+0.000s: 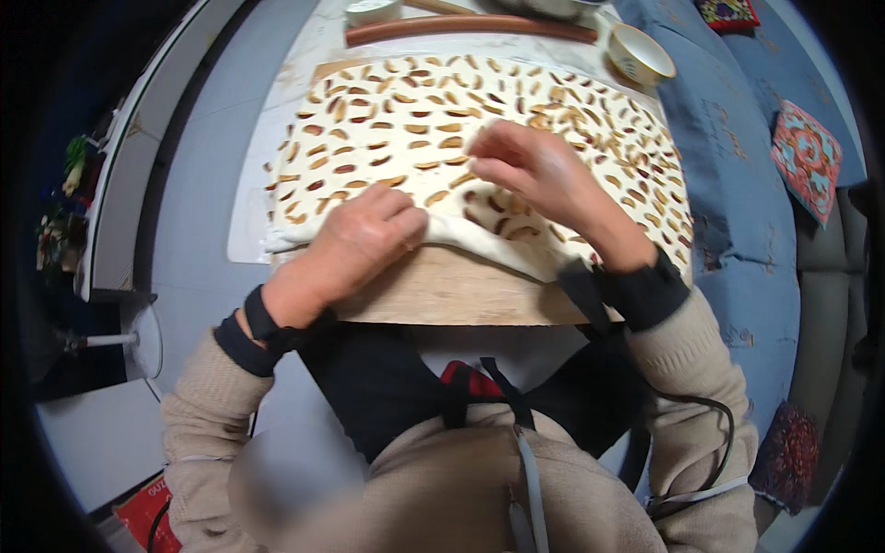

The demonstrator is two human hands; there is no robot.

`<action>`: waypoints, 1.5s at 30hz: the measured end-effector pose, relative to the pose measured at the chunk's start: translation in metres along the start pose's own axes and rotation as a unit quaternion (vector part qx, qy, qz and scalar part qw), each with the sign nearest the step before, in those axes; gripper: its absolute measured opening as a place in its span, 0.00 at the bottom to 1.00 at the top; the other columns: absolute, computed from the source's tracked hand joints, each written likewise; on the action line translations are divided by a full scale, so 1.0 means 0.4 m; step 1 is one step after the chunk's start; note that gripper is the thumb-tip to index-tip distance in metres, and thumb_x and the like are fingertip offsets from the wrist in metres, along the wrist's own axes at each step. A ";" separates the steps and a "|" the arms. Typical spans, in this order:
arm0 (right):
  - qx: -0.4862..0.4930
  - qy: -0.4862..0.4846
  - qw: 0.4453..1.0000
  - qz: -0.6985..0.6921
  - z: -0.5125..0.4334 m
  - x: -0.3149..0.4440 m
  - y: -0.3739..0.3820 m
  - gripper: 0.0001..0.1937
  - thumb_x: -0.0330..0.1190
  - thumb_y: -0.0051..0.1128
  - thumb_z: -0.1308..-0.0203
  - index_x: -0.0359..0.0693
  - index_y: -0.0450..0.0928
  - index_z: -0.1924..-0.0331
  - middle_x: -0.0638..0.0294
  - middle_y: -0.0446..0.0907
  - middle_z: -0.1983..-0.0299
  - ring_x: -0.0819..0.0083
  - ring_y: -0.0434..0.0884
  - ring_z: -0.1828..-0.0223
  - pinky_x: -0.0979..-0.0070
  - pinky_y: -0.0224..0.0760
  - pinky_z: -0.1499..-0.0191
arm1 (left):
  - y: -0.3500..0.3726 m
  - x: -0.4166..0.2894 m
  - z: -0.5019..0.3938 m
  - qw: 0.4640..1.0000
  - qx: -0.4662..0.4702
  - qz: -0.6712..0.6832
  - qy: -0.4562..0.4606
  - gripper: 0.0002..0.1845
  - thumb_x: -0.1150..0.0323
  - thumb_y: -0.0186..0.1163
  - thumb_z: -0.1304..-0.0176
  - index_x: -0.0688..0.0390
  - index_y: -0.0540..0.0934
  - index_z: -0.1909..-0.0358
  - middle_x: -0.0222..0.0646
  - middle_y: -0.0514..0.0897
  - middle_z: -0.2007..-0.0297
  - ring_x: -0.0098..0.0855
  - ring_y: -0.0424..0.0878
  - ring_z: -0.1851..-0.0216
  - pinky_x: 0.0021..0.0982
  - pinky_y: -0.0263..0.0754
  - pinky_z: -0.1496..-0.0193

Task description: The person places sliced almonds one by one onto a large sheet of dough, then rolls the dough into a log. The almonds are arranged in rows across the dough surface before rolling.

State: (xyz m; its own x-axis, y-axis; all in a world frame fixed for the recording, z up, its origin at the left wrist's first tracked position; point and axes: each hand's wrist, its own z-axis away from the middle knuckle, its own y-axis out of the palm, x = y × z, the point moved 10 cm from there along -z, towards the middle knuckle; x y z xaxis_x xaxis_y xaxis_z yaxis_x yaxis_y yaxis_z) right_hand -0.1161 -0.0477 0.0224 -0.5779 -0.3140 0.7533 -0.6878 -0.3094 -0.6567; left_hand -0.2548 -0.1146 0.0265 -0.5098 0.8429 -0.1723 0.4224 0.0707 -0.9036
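A wide sheet of pale dough (394, 155) lies before me, scattered with slices of what look like red dates (416, 129). Its near edge is folded over into a roll (456, 231), lower and looser towards the right. My left hand (373, 231) grips this rolled edge left of the middle, fingers curled over it. Above the dough, right of the middle, is my right hand (515, 155), its thumb and bent fingers apart. I see nothing between them, though the fingertips are slightly blurred. Slices lie most crowded to the right of this hand.
Under the dough is a wooden board (442, 290), its near edge by my lap. Beyond it lie a long brown rolling pin (470, 29), a white container (373, 12) and a ceramic bowl (639, 55). A blue-covered sofa (743, 228) runs along the right; a white cabinet (138, 159) stands left.
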 end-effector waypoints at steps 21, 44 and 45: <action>-0.061 0.035 0.996 0.061 0.383 -0.193 -0.139 0.11 0.39 0.64 0.40 0.44 0.79 0.59 0.57 0.81 0.68 0.57 0.81 0.66 0.65 0.74 0.63 | 0.188 -0.175 -0.239 0.980 0.139 0.143 -0.007 0.12 0.63 0.64 0.39 0.55 0.79 0.56 0.39 0.84 0.69 0.42 0.84 0.65 0.37 0.77 0.62; -0.070 0.115 0.991 -0.010 0.537 -0.310 -0.283 0.13 0.33 0.69 0.44 0.39 0.79 0.58 0.57 0.82 0.68 0.59 0.82 0.67 0.71 0.75 0.62 | 0.246 -0.447 -0.370 0.982 0.006 0.027 0.185 0.06 0.71 0.58 0.44 0.58 0.76 0.64 0.34 0.76 0.69 0.34 0.78 0.64 0.34 0.76 0.60; -0.084 0.114 0.990 -0.020 0.546 -0.307 -0.289 0.13 0.34 0.70 0.45 0.39 0.78 0.59 0.58 0.82 0.68 0.60 0.82 0.67 0.70 0.75 0.62 | 0.272 -0.449 -0.378 0.983 0.034 0.016 0.181 0.05 0.71 0.58 0.44 0.58 0.76 0.66 0.33 0.75 0.71 0.34 0.79 0.66 0.35 0.77 0.61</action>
State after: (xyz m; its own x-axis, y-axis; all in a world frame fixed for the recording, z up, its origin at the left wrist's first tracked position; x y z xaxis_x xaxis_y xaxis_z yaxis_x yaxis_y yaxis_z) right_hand 0.1304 -0.1695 -0.0026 -0.6194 -0.0888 0.7800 -0.7646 -0.1570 -0.6251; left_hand -0.0040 -0.1777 0.0183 -0.1916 0.9795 -0.0616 0.3771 0.0156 -0.9260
